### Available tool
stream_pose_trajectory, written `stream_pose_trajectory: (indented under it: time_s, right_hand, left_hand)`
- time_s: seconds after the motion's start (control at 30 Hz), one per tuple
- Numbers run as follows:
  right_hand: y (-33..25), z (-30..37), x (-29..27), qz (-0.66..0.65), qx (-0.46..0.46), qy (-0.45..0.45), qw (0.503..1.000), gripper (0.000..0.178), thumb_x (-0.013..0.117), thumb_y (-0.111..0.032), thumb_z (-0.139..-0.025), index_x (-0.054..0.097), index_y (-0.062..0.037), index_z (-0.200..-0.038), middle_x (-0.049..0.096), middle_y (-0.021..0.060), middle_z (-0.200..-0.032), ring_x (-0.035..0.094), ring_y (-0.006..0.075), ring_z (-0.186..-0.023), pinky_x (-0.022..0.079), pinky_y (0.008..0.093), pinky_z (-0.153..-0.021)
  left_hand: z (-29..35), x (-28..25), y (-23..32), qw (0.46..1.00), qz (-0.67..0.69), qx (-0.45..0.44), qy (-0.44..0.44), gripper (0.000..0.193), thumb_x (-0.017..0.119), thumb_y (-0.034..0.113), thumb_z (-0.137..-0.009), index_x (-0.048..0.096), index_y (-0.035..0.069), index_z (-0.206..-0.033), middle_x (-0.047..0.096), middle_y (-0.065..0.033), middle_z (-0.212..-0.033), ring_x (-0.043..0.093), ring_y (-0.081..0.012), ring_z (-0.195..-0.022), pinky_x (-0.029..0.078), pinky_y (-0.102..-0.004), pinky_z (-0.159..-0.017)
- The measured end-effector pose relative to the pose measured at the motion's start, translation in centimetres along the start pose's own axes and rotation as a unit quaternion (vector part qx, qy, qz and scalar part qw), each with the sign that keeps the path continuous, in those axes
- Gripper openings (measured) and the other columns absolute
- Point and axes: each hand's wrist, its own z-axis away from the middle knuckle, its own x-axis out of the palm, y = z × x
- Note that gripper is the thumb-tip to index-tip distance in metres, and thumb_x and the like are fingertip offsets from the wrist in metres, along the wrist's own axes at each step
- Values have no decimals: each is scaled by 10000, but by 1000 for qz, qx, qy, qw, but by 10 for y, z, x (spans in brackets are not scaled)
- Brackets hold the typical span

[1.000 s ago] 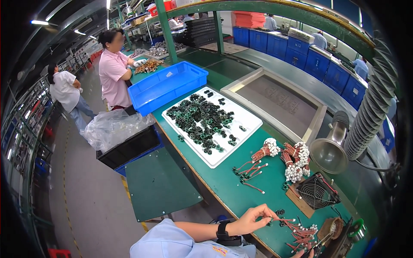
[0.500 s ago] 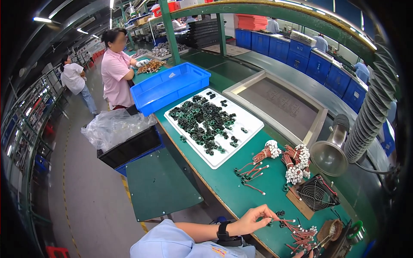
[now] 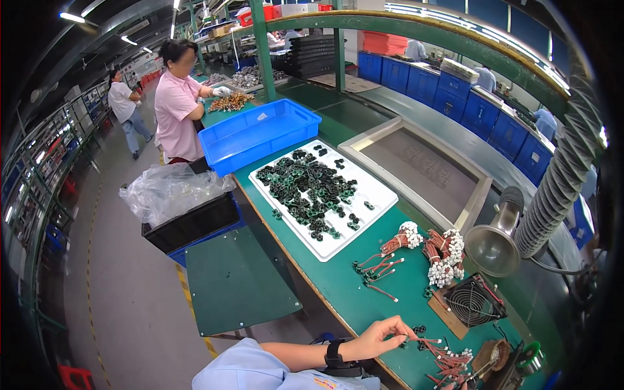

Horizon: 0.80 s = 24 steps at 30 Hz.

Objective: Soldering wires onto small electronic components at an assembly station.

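A small green circuit piece (image 3: pixel 403 344) is pinched in the left hand (image 3: pixel 378 338), thumb and forefinger nearly closed, beside red wire leads (image 3: pixel 454 359). The right hand (image 3: pixel 450 386) is mostly cut off; its fingers I cannot tell. Farther, a white tray (image 3: pixel 375 192) bears dark pieces (image 3: pixel 305 185).
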Motion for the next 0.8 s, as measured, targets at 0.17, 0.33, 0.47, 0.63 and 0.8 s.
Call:
stream_pose_trajectory:
  time_s: [0.17, 0.33, 0.47, 0.63, 0.8]
  right_hand:
    - [6, 3, 0, -21, -2, 8, 1000, 290, 579, -80, -854, 489, 95, -1065, 569, 239, -963, 598, 297, -851, 512, 359, -746]
    - [17, 10, 1, -40, -2, 7, 999, 290, 579, -75, -852, 487, 98, -1066, 570, 241, -960, 600, 296, -850, 516, 356, -742]
    - [28, 13, 3, -56, 0, 7, 998, 290, 578, -71, -852, 485, 100, -1066, 570, 242, -958, 601, 296, -849, 519, 354, -738]
    - [38, 18, 3, -76, 4, 6, 997, 290, 577, -66, -850, 483, 103, -1066, 570, 244, -956, 602, 295, -848, 522, 351, -733]
    - [47, 22, 3, -95, 11, 4, 995, 290, 577, -61, -849, 481, 106, -1066, 570, 246, -954, 603, 294, -847, 526, 349, -729]
  left_hand:
    - [0, 1, 0, 1000, 10, -6, -16, 76, 498, 81, -897, 435, 40, -882, 586, -126, -1062, 534, -143, -982, 403, -317, -869]
    - [-2, 2, 0, 999, 1, 33, -13, 74, 499, 83, -892, 439, 41, -879, 599, -101, -1024, 538, -100, -885, 420, -267, -760]
    - [-3, 1, -2, 1000, -7, 25, -17, 77, 499, 84, -892, 438, 40, -879, 598, -101, -1022, 538, -104, -890, 419, -267, -758]
    - [-2, 1, -2, 1000, 6, 22, -18, 87, 503, 91, -893, 435, 41, -873, 596, -100, -1022, 535, -105, -884, 416, -268, -758]
    - [-1, -1, -2, 1000, 10, 5, -26, 81, 509, 90, -890, 450, 35, -884, 591, -107, -1046, 533, -114, -923, 412, -291, -813]
